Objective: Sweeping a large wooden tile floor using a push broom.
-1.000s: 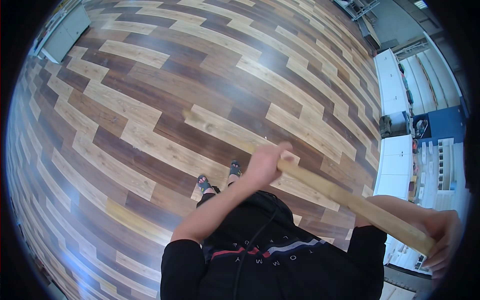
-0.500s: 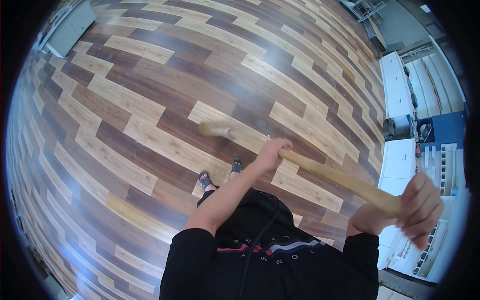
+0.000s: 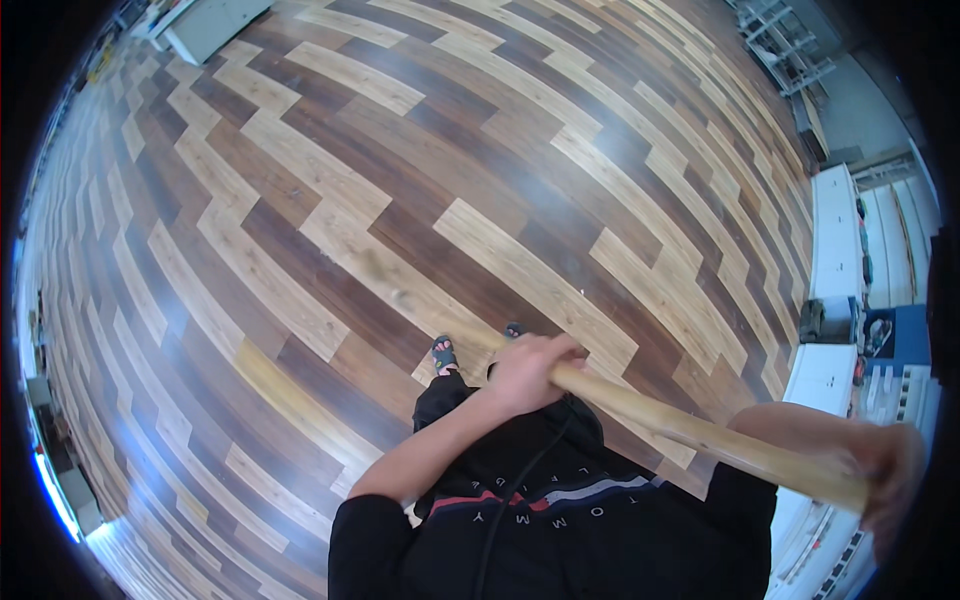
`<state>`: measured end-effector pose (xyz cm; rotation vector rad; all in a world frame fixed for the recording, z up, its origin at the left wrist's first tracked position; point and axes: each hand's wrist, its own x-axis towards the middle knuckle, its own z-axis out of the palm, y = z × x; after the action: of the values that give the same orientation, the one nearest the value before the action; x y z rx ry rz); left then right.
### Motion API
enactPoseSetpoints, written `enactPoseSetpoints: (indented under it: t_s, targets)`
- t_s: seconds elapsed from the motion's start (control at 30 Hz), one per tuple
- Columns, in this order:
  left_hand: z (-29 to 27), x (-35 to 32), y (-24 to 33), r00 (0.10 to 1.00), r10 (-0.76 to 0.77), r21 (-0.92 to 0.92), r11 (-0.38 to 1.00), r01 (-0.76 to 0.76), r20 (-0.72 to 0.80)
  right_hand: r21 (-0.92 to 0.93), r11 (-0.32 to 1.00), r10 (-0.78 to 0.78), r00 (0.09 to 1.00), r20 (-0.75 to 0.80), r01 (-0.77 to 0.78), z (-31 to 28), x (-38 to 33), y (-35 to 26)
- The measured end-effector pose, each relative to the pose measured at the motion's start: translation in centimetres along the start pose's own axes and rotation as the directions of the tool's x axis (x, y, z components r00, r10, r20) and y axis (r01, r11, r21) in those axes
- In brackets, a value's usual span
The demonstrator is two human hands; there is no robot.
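A long, pale wooden pole (image 3: 690, 428) slants across the front of my body. My left hand (image 3: 530, 374) is wrapped round its middle, just above my feet in the picture. Around the upper end, at the far right, my right hand (image 3: 893, 480) is closed, blurred by motion. Beyond my left hand the pole runs down to the left toward the floor (image 3: 300, 250). Its lower end (image 3: 385, 280) is so smeared that I cannot tell what kind of head it carries.
My feet in dark sandals (image 3: 444, 352) stand close to the pole's lower part. White cabinets (image 3: 825, 385) with shelving line the right side. A metal rack (image 3: 782, 45) is at the back right, and a white cabinet (image 3: 215, 25) at the back left.
Both hands have moved lower in the picture, the right one also outward to the right. The pole's lower end has swung left and nearer my feet. The whole view has shifted.
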<state>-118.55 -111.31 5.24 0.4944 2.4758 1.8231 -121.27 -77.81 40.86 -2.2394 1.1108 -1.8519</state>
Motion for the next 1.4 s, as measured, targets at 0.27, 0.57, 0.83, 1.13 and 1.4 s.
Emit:
enactPoseSetpoints:
  t_s: [0.27, 0.57, 0.83, 1.13, 1.4]
  targets:
    - [-10.0, -20.7, -16.3, 0.744, -0.516, 0.311, 0.689, 0.655, -0.424, 0.623, 0.553, 0.767, 0.630, -0.123, -0.552, 14.3, -8.0, 32.1]
    - [-11.3, -29.3, -24.5, 0.580, -0.533, 0.199, 0.607, 0.769, -0.616, 0.361, 0.387, 0.883, 0.454, 0.119, -0.849, 20.0, -8.8, 36.5]
    - [-7.7, -10.0, -22.6, 0.787, -0.469, 0.293, 0.748, 0.595, -0.400, -0.024, 0.582, 0.779, 0.566, -0.269, -0.813, 9.0, -7.9, 28.1]
    - [-5.2, 10.3, -18.1, 0.993, -0.121, 0.202, 0.972, 0.120, -0.003, -0.507, 0.667, 0.488, 0.834, -0.257, -0.546, 7.3, -0.2, 23.5]
    - [-11.6, 12.0, -4.8, 0.992, 0.038, 0.292, 0.954, -0.072, 0.123, -0.336, 0.837, 0.377, 0.900, -0.219, -0.432, 2.6, -0.8, 27.0]
